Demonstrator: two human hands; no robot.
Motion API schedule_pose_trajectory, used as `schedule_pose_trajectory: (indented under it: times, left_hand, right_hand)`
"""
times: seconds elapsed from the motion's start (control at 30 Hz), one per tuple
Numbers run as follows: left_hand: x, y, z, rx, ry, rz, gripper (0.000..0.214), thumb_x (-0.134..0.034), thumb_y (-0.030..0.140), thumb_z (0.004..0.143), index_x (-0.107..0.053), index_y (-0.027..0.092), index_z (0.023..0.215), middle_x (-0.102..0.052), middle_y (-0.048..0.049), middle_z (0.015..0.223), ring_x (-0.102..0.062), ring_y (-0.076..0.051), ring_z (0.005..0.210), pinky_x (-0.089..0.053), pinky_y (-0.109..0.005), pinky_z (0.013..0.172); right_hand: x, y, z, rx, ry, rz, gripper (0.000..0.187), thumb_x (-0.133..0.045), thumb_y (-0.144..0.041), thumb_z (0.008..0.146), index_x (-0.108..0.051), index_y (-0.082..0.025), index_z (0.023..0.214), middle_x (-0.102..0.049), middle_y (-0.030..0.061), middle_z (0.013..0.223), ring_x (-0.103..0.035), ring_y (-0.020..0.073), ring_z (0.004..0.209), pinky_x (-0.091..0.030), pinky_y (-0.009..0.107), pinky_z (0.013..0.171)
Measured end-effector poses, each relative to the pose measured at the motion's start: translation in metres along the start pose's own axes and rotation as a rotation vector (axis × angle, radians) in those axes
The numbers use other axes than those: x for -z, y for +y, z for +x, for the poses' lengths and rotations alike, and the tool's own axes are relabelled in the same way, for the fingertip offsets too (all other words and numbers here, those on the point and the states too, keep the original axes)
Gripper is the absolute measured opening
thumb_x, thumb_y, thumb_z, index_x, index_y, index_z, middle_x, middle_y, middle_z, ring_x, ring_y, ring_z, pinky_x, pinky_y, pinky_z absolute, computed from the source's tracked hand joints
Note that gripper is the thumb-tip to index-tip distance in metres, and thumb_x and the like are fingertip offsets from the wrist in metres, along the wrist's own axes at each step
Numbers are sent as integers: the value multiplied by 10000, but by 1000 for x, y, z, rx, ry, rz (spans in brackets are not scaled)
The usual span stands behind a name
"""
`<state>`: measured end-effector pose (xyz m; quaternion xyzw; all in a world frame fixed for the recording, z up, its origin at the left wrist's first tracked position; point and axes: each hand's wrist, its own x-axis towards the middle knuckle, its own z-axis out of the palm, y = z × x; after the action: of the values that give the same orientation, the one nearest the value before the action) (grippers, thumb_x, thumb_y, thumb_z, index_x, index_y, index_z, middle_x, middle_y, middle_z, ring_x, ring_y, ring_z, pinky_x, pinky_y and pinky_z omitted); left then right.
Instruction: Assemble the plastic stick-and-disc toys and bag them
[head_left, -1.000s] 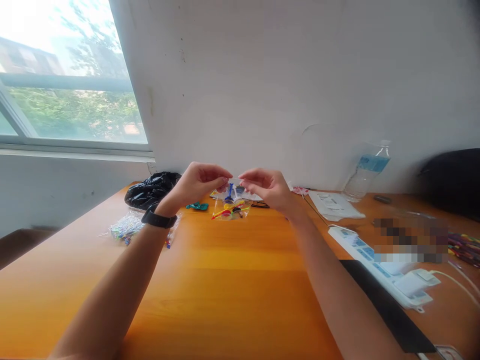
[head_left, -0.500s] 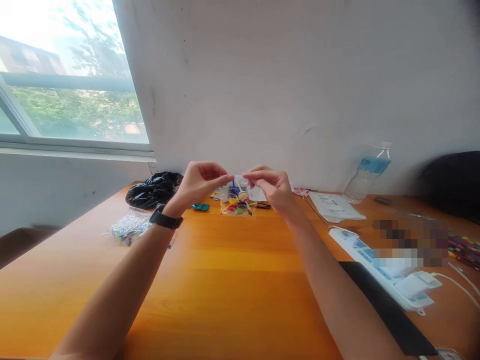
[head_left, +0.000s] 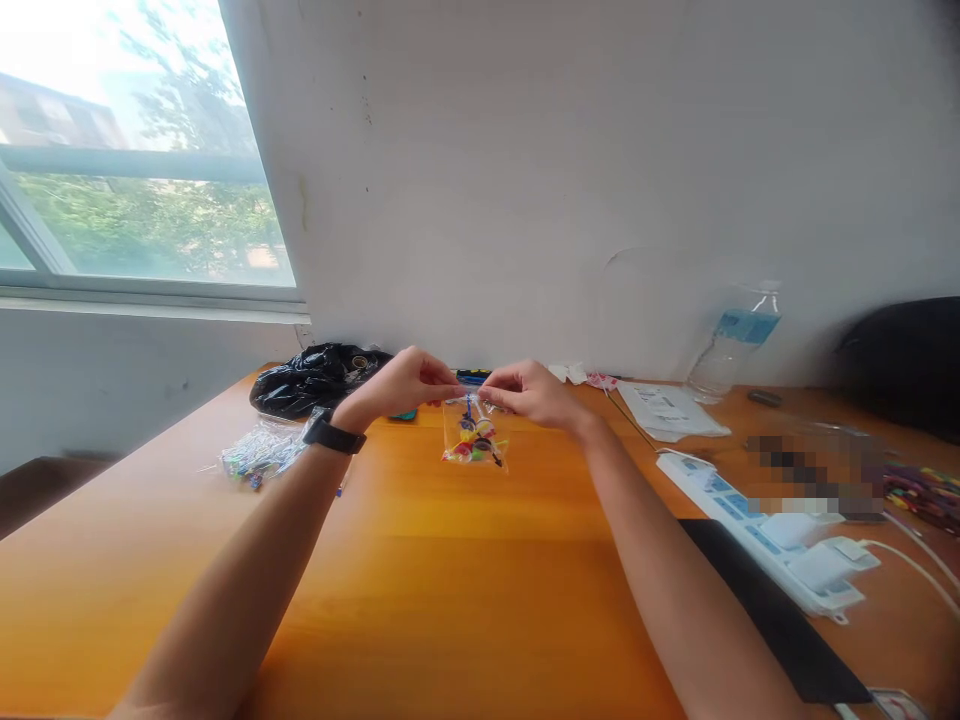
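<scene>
Between my hands hangs a small clear plastic bag with several colourful small parts inside, red, yellow, green, blue and black. My left hand, with a black watch on the wrist, pinches the bag's top edge on the left. The same edge is pinched on the right by my right hand. Both sets of fingertips are close together, and the bag hangs upright above the wooden table. What the parts are exactly is too small to tell.
At the left lie a black plastic bag and a clear bag of thin white and blue sticks. To the right are a white power strip with plugs, a black flat pad, a paper sheet and a clear bottle.
Both hands have moved down a little, and the small bag has come down with them. The fingers still pinch its top edge.
</scene>
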<state>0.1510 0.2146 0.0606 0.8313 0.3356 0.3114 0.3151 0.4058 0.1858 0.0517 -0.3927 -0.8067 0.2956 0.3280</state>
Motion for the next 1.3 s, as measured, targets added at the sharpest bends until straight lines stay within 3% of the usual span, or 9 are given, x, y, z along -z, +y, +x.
schedule_pose_trajectory:
  times: [0.1,0.2,0.3,0.5,0.73,0.83,1.03,1.17,1.3]
  left_hand:
    - [-2,-24,3,58,-149,-15,365,-813,488,820,-804,124,801,-673,-26,602,-580,-104,547,-406,-188,490]
    - [-10,-48,7,95,-269,-58,405,-789,516,840,-780,117,773,-681,-33,628,-604,-114,587,-455,-200,557]
    - [-22,-68,11,117,-285,-92,422,-786,530,840,-754,118,752,-712,-50,683,-646,-134,650,-513,-226,644]
    - [-34,-94,14,156,-268,-133,448,-780,553,838,-746,110,783,-736,-78,689,-674,-150,634,-532,-239,628]
    - [-33,-109,11,171,-392,-91,443,-815,558,795,-745,121,779,-762,-95,725,-699,-172,658,-560,-261,653]
    - [-34,-112,12,171,-395,-90,413,-795,530,820,-731,125,770,-759,-89,721,-699,-169,660,-555,-256,655]
    - [-32,-109,15,106,-412,-4,240,-710,370,872,-756,135,860,-782,-86,859,-715,-173,770,-542,-242,703]
    - [-34,-95,16,10,-347,42,376,-708,236,808,-753,179,1177,-771,-92,1155,-712,-195,962,-531,-239,788]
    - [-36,-82,18,-49,-311,248,353,-599,179,814,-788,201,1111,-790,-50,1003,-690,-172,840,-492,-218,714]
  right_hand:
    - [0,24,2,-82,-188,129,395,-714,-531,889,-775,-141,917,-587,-8,636,-503,108,562,-424,238,520]
    - [-6,53,5,-151,-234,185,392,-769,-517,837,-768,-127,880,-642,19,641,-591,129,576,-507,252,553]
    - [-14,80,9,-195,-235,168,373,-774,-504,829,-752,-132,841,-664,24,638,-611,129,557,-518,243,534]
    - [-21,113,12,-201,-218,194,353,-788,-467,810,-764,-137,934,-722,45,748,-698,157,666,-582,261,614]
    - [-24,118,9,-274,-287,215,358,-839,-460,753,-782,-127,872,-752,65,732,-710,165,645,-602,270,616]
    - [-24,118,8,-285,-239,221,367,-871,-461,716,-778,-123,827,-732,54,666,-687,153,600,-579,249,566]
    - [-21,111,7,-283,-250,289,420,-894,-496,708,-766,-120,844,-745,61,713,-691,149,615,-584,245,566]
    - [-39,101,12,-278,-159,323,460,-903,-527,699,-752,-119,848,-746,65,719,-704,154,627,-605,257,596]
    - [-71,95,23,-318,-26,448,433,-897,-507,739,-733,-130,876,-754,73,750,-734,170,662,-644,292,674]
